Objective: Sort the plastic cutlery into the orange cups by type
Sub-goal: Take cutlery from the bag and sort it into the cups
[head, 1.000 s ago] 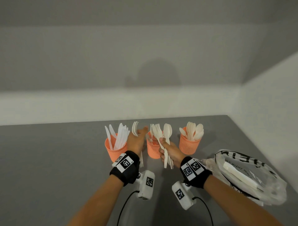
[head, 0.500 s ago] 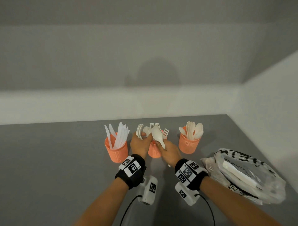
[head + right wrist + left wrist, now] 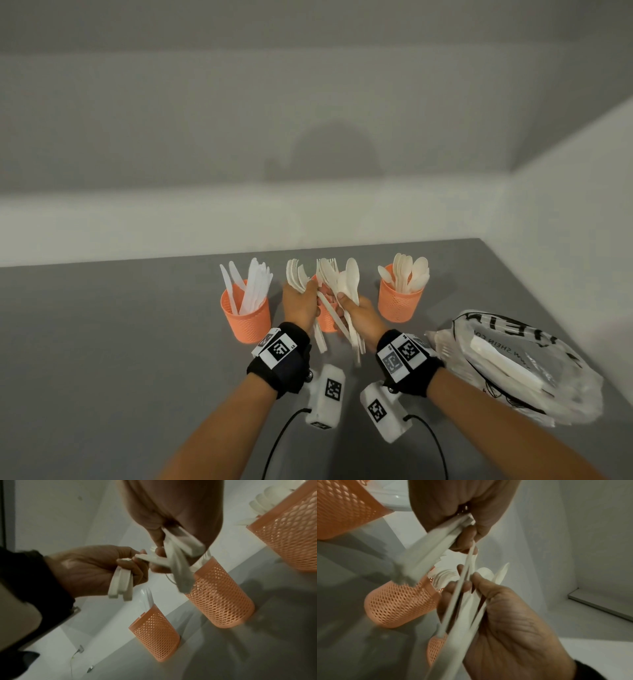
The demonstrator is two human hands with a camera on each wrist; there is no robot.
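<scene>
Three orange mesh cups stand in a row: the left cup (image 3: pixel 245 320) holds knives, the right cup (image 3: pixel 399 301) holds spoons, and the middle cup (image 3: pixel 326 322) (image 3: pixel 219 599) is mostly hidden behind my hands. My left hand (image 3: pixel 301 303) grips several forks (image 3: pixel 294 277) by their handles (image 3: pixel 121 584). My right hand (image 3: pixel 354 310) grips a mixed bundle of forks and spoons (image 3: pixel 342 282), with the handles pointing down. The hands meet in front of the middle cup. Left fingertips (image 3: pixel 137 561) pinch one handle of the right hand's bundle.
A clear plastic bag (image 3: pixel 513 363) with more white cutlery lies on the grey table (image 3: pixel 120 342) at the right, close to my right forearm. White walls close off the table's far edge and right side. Cables trail from both wrist cameras towards me.
The hands have drawn a little towards me and lower, and stay together at the middle cup. The right hand's bundle stands more upright again, and the left fingertips now hold one of its handles.
</scene>
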